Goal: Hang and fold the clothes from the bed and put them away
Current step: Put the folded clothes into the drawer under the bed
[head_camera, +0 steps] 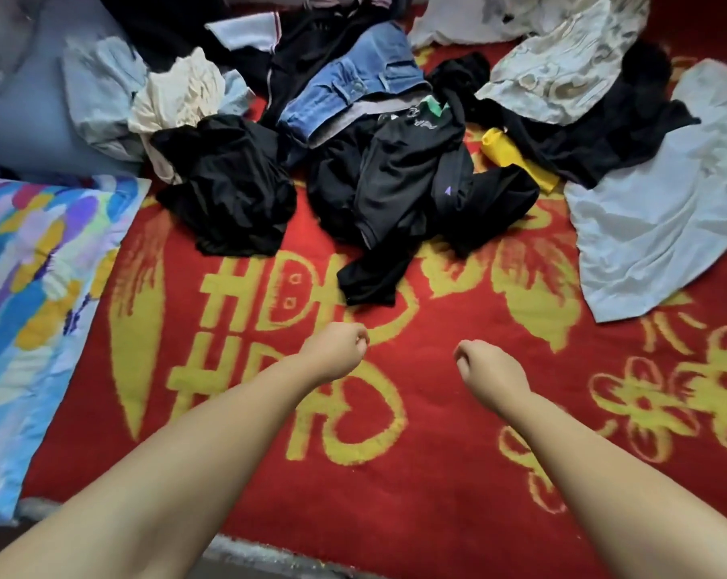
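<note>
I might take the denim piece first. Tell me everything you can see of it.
The denim piece is light blue, faded, with a flapped pocket and a metal button showing. It lies crumpled and unfolded at the far middle of the pile, on top of black clothes, with a grey garment under its near edge. Neither hand touches it. Whether it is shorts or a jacket is unclear.

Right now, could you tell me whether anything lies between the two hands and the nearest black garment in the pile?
Nothing visible does. The left hand and right hand, both curled and holding nothing, are over bare red blanket. Only that blanket shows between them and the black garment, whose lowest part reaches toward the left hand.
</note>
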